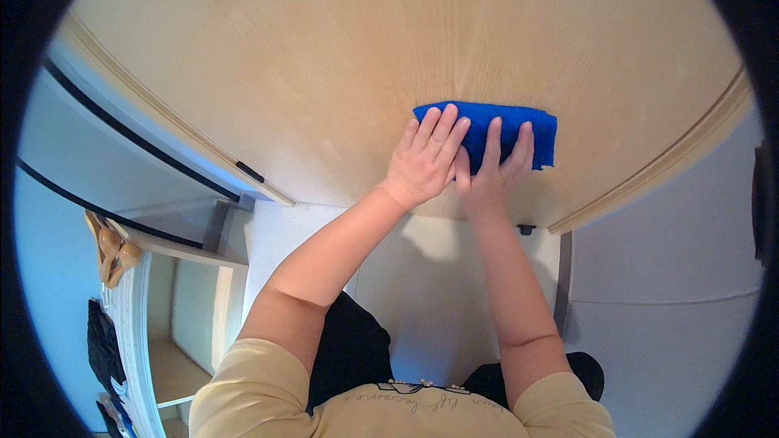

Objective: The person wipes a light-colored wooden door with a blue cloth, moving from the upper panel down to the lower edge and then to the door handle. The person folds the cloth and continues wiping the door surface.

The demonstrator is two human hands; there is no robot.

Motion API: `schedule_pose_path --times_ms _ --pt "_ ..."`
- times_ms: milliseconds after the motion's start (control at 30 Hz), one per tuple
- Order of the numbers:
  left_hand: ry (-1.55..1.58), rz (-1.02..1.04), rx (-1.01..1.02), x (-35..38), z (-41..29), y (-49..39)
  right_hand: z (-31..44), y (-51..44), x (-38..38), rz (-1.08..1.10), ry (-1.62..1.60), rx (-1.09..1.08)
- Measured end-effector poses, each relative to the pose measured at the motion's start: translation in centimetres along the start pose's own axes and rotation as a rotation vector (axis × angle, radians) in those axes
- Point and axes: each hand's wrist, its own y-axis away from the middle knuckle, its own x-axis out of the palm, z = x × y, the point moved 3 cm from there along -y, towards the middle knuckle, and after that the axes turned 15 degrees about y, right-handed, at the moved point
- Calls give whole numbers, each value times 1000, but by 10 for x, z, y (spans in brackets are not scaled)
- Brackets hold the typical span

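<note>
A folded blue cloth (514, 114) lies flat against a light wood-grain door (304, 73). My left hand (429, 155) rests on the cloth's left end, fingers extended and close together, with its palm partly over the wood. On the middle and right of the same cloth, my right hand (496, 170) presses with fingers spread. The two hands are side by side, near or touching at the left hand's edge and the right thumb. Neither hand visibly grasps the cloth; it is held between the fingers and the door surface.
Below the door is a pale floor (426, 274) with a small black doorstop-like piece (526, 229). An open shelf unit (225, 304) stands at left, beside wooden hangers (112, 249) and dark clothing (104, 340). A light wall (663, 255) is at right.
</note>
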Motion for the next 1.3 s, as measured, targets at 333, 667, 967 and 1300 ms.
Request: schedule_pose_path --times_ms 333,667,967,1300 --pt "200 -43 -19 -29 16 -14 8 -10 10 235 119 -215" --pt "147 -177 -174 -50 74 14 65 -36 29 232 84 -485" --pt "208 -250 -352 -52 98 19 88 -51 36 284 31 -479" --pt "257 -269 -202 -30 47 -16 34 -60 17 347 131 -478"
